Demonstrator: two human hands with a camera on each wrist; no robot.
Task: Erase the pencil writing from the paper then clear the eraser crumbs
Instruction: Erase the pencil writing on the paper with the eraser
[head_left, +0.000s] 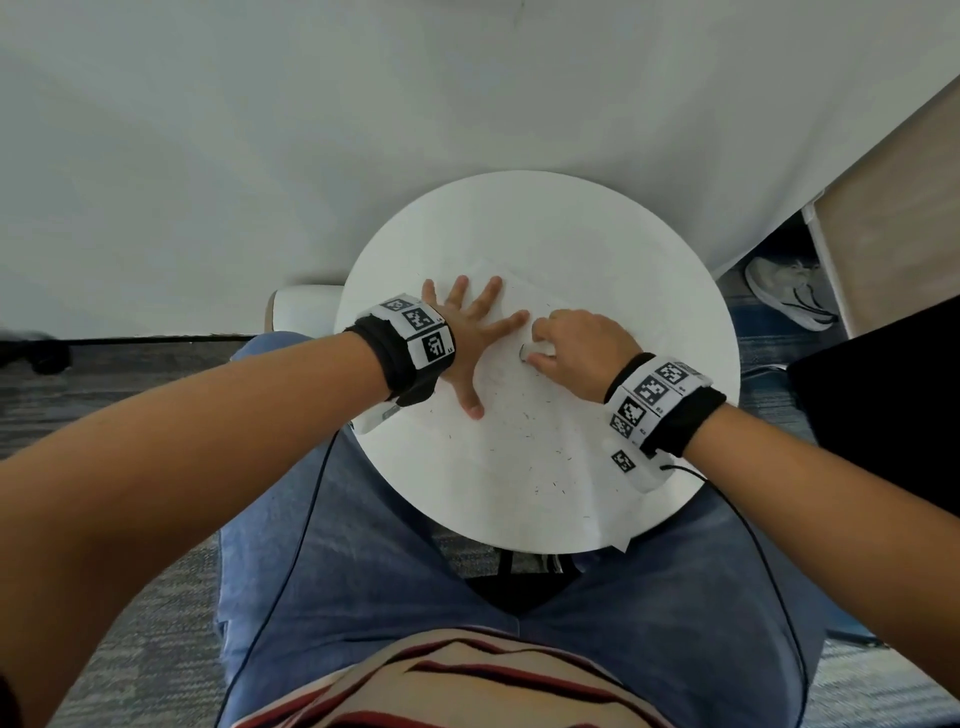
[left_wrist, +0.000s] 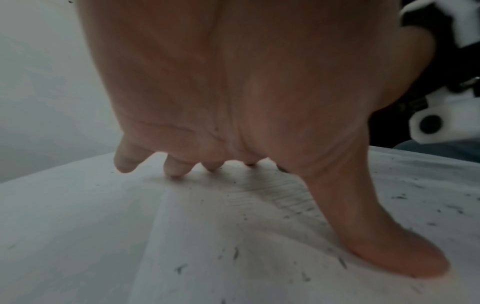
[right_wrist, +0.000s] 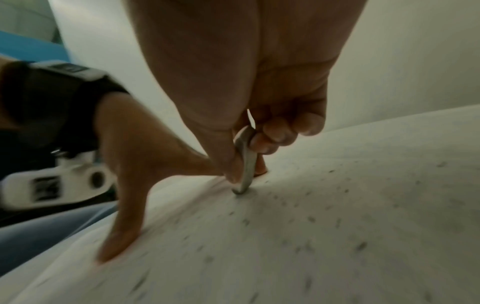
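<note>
A white sheet of paper lies on the round white table. My left hand lies flat on the paper's left part with fingers spread, thumb pressed down. My right hand pinches a small whitish eraser between thumb and fingers, its lower edge touching the paper just right of the left index fingertip. Several dark eraser crumbs are scattered over the paper; the crumbs also show in the left wrist view, near faint grey pencil strokes.
The table edge is close to my lap in blue jeans. A white wall stands behind the table. A white shoe lies on the floor at right, beside a wooden panel. The paper's near right corner overhangs the table rim.
</note>
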